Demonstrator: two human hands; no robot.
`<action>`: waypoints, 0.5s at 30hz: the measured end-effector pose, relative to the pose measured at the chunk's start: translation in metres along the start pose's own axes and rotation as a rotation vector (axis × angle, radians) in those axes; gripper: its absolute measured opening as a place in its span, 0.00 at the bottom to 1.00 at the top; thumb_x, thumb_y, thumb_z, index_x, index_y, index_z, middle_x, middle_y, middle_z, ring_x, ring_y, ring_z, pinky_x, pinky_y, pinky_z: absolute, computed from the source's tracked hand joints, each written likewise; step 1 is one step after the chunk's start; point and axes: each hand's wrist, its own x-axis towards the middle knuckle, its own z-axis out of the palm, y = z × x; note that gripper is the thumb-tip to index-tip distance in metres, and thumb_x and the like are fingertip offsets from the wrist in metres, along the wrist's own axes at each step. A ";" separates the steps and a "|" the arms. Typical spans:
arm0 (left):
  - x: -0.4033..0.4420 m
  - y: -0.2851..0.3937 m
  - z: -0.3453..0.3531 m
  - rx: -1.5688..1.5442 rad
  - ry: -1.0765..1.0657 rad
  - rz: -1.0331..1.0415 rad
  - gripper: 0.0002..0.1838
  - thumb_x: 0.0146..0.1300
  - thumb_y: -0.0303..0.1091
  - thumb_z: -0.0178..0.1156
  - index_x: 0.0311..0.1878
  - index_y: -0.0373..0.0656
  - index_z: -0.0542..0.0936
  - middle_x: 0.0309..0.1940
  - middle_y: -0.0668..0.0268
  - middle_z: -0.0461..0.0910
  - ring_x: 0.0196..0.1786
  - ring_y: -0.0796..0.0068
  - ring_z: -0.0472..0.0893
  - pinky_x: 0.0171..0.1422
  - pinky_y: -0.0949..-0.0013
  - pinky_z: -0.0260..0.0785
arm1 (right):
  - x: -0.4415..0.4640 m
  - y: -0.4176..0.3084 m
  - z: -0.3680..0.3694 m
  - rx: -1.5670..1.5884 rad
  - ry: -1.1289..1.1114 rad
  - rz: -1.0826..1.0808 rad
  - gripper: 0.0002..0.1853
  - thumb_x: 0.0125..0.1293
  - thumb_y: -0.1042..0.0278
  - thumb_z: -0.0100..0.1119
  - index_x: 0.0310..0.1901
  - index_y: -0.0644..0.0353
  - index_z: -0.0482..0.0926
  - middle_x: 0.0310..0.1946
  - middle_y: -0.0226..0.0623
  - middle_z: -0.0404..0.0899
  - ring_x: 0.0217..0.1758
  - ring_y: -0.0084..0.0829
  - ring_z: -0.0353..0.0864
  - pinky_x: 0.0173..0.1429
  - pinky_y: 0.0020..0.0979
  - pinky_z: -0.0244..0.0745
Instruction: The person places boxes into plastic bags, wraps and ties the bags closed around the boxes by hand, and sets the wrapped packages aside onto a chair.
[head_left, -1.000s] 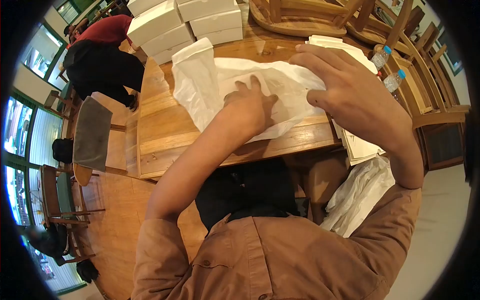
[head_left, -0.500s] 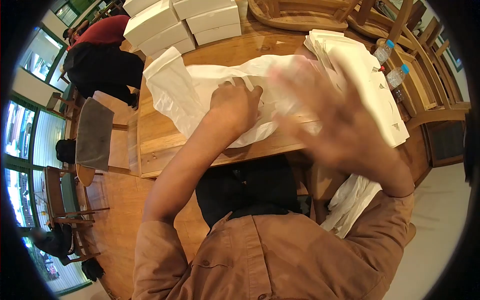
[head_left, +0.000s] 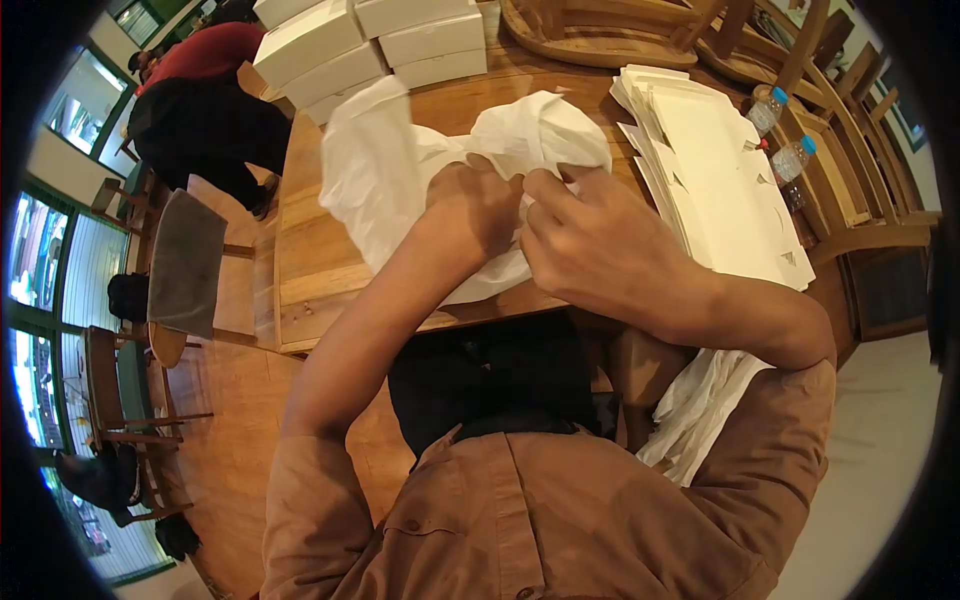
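One head cam, super wide, aimed forward and down at the tabletop (head_left: 330,290)

It looks out from the wearer's own head, so their shirt (head_left: 600,500) fills the bottom up close, the left hand (head_left: 472,208) and right hand (head_left: 595,240) sit near mid-frame, and the bulgy round view reaches windows (head_left: 35,260) well off to the left.

Bag (head_left: 368,165) on table (head_left: 325,300), boxes (head_left: 432,55) behind, cardboard sheets (head_left: 725,185) right, bottles (head_left: 788,162) farther right.

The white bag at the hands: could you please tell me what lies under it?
The wooden table shows around the white bag; whatever lies directly beneath is covered by the bag itself.
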 end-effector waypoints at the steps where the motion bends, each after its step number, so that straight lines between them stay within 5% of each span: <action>1: -0.002 -0.002 0.008 -0.003 0.002 -0.010 0.19 0.64 0.42 0.60 0.56 0.44 0.82 0.54 0.39 0.80 0.47 0.48 0.86 0.46 0.52 0.79 | 0.003 0.002 -0.006 0.000 0.074 -0.008 0.07 0.51 0.67 0.61 0.23 0.60 0.81 0.25 0.34 0.79 0.49 0.35 0.77 0.63 0.38 0.73; 3: -0.006 -0.001 0.013 0.205 0.161 0.083 0.16 0.63 0.41 0.60 0.49 0.43 0.84 0.48 0.42 0.82 0.45 0.52 0.85 0.44 0.54 0.75 | 0.005 0.009 -0.020 0.003 0.099 -0.013 0.06 0.51 0.67 0.61 0.23 0.60 0.80 0.26 0.34 0.78 0.50 0.35 0.77 0.65 0.39 0.73; 6: -0.003 -0.002 -0.003 0.066 0.020 0.153 0.14 0.63 0.39 0.60 0.47 0.44 0.85 0.47 0.43 0.81 0.47 0.52 0.83 0.46 0.57 0.73 | 0.006 0.012 -0.026 0.025 0.134 -0.016 0.05 0.49 0.68 0.61 0.24 0.61 0.80 0.26 0.34 0.78 0.52 0.37 0.77 0.69 0.41 0.71; 11: -0.013 0.006 0.005 0.174 0.180 0.112 0.13 0.63 0.35 0.59 0.47 0.42 0.85 0.50 0.48 0.81 0.52 0.54 0.81 0.50 0.57 0.73 | 0.010 0.016 -0.019 0.056 0.208 0.047 0.04 0.50 0.70 0.60 0.23 0.60 0.78 0.26 0.33 0.77 0.53 0.38 0.78 0.73 0.45 0.69; 13: -0.015 0.005 -0.003 0.194 0.136 0.100 0.12 0.64 0.33 0.59 0.47 0.40 0.85 0.51 0.50 0.80 0.53 0.54 0.80 0.51 0.56 0.74 | 0.013 0.018 -0.019 0.033 0.180 0.037 0.04 0.51 0.70 0.61 0.28 0.60 0.80 0.35 0.35 0.81 0.58 0.40 0.78 0.74 0.45 0.68; 15: -0.016 -0.003 -0.015 -0.143 0.023 0.005 0.13 0.64 0.32 0.57 0.47 0.36 0.84 0.49 0.51 0.82 0.52 0.52 0.82 0.52 0.54 0.77 | 0.016 0.020 -0.012 0.031 0.277 0.051 0.05 0.52 0.70 0.62 0.32 0.58 0.81 0.43 0.36 0.81 0.62 0.41 0.75 0.75 0.46 0.66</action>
